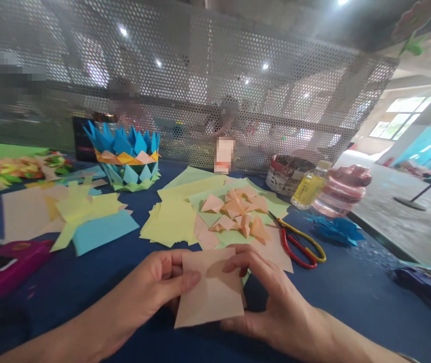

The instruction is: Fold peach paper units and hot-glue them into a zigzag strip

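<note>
Background: grey perforated screen [208, 60], one, beyond the grip; at least two people [134, 121] behind it, blurred. Work surface: dark blue table [67, 277], below the grip.

Far left of the grip: magenta tool [26, 252], one; beyond it, pile of folded pieces [11, 171], mixed colours, count not readable. Nearer the grip, same side: loose sheets [104, 229] in pink, yellow and blue, count hidden by overlap. Beyond these: tiered paper construction [126, 143], one, with blue points above an orange band. Just beyond the left hand [158, 277]: yellow paper stack [170, 222], one.

Left-hand grip: closed in a pinch on the left edge of the peach sheet [210, 297], thumb on the front face, fingers behind. Between both hands, above the table: peach sheet, one facing; number of layers behind impossible to tell. Right hand [272, 287]: partly open around the sheet, fingers on the upper right corner, thumb at the lower right.

Beyond the right hand: orange folded pieces [241, 206], at least six. Right of the grip: scissors [302, 247], one pair; farther off, round container [289, 174], one, bottles [340, 191], two, and blue paper flower [338, 229], one. Far right: purple tool [427, 287], one.
</note>
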Demonstrator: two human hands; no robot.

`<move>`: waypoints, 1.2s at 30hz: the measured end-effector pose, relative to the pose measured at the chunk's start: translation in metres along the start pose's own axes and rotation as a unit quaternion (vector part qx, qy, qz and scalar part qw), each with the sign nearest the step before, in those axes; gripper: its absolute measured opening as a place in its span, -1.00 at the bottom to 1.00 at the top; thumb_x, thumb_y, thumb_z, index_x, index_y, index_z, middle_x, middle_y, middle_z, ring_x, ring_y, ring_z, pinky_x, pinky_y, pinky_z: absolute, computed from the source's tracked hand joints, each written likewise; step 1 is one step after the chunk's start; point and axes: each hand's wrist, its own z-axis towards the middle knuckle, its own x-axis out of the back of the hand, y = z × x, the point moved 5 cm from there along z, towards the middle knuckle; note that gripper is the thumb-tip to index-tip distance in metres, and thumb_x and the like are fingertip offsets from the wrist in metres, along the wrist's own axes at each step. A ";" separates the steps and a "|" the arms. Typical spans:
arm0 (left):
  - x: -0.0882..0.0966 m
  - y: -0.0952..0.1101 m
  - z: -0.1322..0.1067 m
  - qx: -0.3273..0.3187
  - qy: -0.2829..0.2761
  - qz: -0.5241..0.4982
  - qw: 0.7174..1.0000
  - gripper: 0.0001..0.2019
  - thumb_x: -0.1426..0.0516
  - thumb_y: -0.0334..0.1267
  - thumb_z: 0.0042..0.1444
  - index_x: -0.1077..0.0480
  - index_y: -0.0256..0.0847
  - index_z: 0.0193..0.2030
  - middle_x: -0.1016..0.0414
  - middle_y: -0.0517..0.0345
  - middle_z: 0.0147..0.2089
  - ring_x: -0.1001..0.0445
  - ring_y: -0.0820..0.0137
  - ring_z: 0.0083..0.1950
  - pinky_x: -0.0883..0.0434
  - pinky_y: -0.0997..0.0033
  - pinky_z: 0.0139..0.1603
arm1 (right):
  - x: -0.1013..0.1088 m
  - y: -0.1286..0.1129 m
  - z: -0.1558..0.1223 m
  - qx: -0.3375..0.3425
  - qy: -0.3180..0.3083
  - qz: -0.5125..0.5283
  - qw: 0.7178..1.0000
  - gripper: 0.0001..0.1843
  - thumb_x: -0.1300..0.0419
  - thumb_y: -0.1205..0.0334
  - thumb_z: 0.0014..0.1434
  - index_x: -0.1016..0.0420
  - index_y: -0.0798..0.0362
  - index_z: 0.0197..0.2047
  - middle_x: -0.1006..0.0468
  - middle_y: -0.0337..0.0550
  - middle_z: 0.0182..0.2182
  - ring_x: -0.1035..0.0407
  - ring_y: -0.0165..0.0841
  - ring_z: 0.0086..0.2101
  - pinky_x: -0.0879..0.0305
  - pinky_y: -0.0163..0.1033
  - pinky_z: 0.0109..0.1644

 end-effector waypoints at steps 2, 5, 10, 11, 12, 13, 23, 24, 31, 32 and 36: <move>-0.006 0.002 -0.001 -0.011 -0.025 0.019 0.999 -0.61 -0.25 0.02 0.09 -0.49 -0.26 -0.10 -0.58 0.10 -0.38 -0.50 0.42 -0.43 -0.37 0.55 -0.49 | 0.000 0.001 0.002 -0.009 0.014 0.022 1.000 -0.75 -0.39 0.16 0.05 -0.45 0.00 -0.23 -0.50 -0.14 -0.09 -0.40 -0.28 -0.09 -0.32 -0.30 -0.05; -0.013 0.009 -0.004 -0.030 -0.049 0.045 0.997 -0.59 -0.23 0.09 0.07 -0.52 -0.23 -0.15 -0.55 0.10 -0.38 -0.51 0.39 -0.43 -0.40 0.53 -0.52 | 0.001 0.007 0.004 -0.074 0.053 0.031 0.995 -0.79 -0.25 0.17 0.17 -0.37 0.04 -0.45 -0.50 -0.22 -0.40 -0.38 -0.38 -0.36 -0.30 -0.33 -0.28; -0.015 0.013 -0.007 -0.055 -0.050 0.013 0.997 -0.47 -0.08 0.24 0.15 -0.53 -0.19 -0.06 -0.56 0.06 -0.27 -0.51 0.35 -0.29 -0.49 0.44 -0.31 | -0.002 0.018 0.003 -0.166 0.083 0.038 0.982 -0.71 -0.18 0.14 0.13 -0.22 0.03 -0.54 -0.29 -0.33 -0.60 -0.18 -0.45 -0.53 -0.16 -0.36 -0.45; -0.015 0.012 -0.007 -0.060 -0.059 0.004 0.996 -0.44 -0.08 0.25 0.14 -0.52 -0.20 -0.02 -0.56 0.05 -0.25 -0.50 0.35 -0.27 -0.49 0.43 -0.27 | -0.003 0.019 0.002 -0.175 0.085 0.047 0.980 -0.71 -0.17 0.13 0.13 -0.21 0.02 -0.54 -0.29 -0.32 -0.59 -0.18 -0.45 -0.52 -0.16 -0.35 -0.45; -0.015 0.011 -0.006 -0.063 -0.064 0.004 0.996 -0.43 -0.11 0.25 0.11 -0.49 -0.20 0.02 -0.57 0.05 -0.24 -0.50 0.35 -0.26 -0.48 0.43 -0.26 | -0.003 0.020 0.002 -0.181 0.087 0.054 0.978 -0.71 -0.17 0.11 0.12 -0.20 0.02 -0.53 -0.29 -0.31 -0.59 -0.18 -0.44 -0.52 -0.16 -0.35 -0.45; -0.014 0.009 -0.005 -0.063 -0.063 0.012 0.996 -0.42 -0.17 0.22 0.07 -0.47 -0.19 0.06 -0.58 0.06 -0.22 -0.50 0.35 -0.27 -0.48 0.43 -0.26 | -0.004 0.020 0.001 -0.187 0.090 0.060 0.976 -0.71 -0.17 0.10 0.12 -0.20 0.02 -0.53 -0.29 -0.31 -0.58 -0.18 -0.44 -0.52 -0.16 -0.34 -0.45; -0.012 0.004 0.000 -0.041 -0.030 0.091 0.995 -0.60 -0.22 0.08 0.07 -0.53 -0.26 -0.20 -0.51 0.16 -0.42 -0.40 0.48 -0.48 -0.43 0.52 -0.43 | -0.009 0.017 -0.001 -0.213 0.074 0.117 0.967 -0.78 -0.22 0.15 0.06 -0.26 0.04 -0.48 -0.38 -0.26 -0.54 -0.25 -0.42 -0.49 -0.19 -0.32 -0.41; -0.012 0.004 0.000 -0.041 -0.029 0.093 0.994 -0.60 -0.21 0.08 0.08 -0.53 -0.26 -0.22 -0.51 0.16 -0.42 -0.40 0.48 -0.48 -0.43 0.53 -0.43 | -0.009 0.017 -0.001 -0.215 0.074 0.118 0.967 -0.78 -0.22 0.16 0.05 -0.26 0.04 -0.47 -0.38 -0.26 -0.54 -0.25 -0.42 -0.49 -0.19 -0.32 -0.41; -0.009 0.003 -0.001 -0.038 -0.007 0.113 0.993 -0.60 -0.19 0.10 0.08 -0.52 -0.27 -0.30 -0.49 0.18 -0.46 -0.39 0.49 -0.51 -0.40 0.53 -0.46 | -0.013 0.018 -0.001 -0.229 0.065 0.219 0.946 -0.60 -0.23 0.27 0.07 -0.20 0.01 -0.03 -0.36 -0.41 -0.53 -0.25 -0.47 -0.50 -0.17 -0.39 -0.41; -0.009 0.004 -0.001 -0.038 -0.006 0.116 0.992 -0.60 -0.19 0.10 0.08 -0.52 -0.27 -0.29 -0.49 0.18 -0.46 -0.39 0.48 -0.51 -0.41 0.52 -0.45 | -0.014 0.018 -0.001 -0.230 0.063 0.221 0.946 -0.54 -0.23 0.28 0.07 -0.19 0.01 0.03 -0.35 -0.42 -0.53 -0.25 -0.47 -0.50 -0.17 -0.39 -0.42; -0.009 0.006 -0.002 -0.037 -0.006 0.139 0.990 -0.61 -0.18 0.09 0.09 -0.52 -0.26 -0.29 -0.50 0.18 -0.44 -0.40 0.48 -0.51 -0.41 0.52 -0.44 | -0.018 0.020 -0.001 -0.245 0.020 0.226 0.943 -0.68 -0.22 0.16 0.13 -0.37 0.06 -0.05 -0.37 -0.32 -0.49 -0.30 -0.43 -0.44 -0.22 -0.36 -0.37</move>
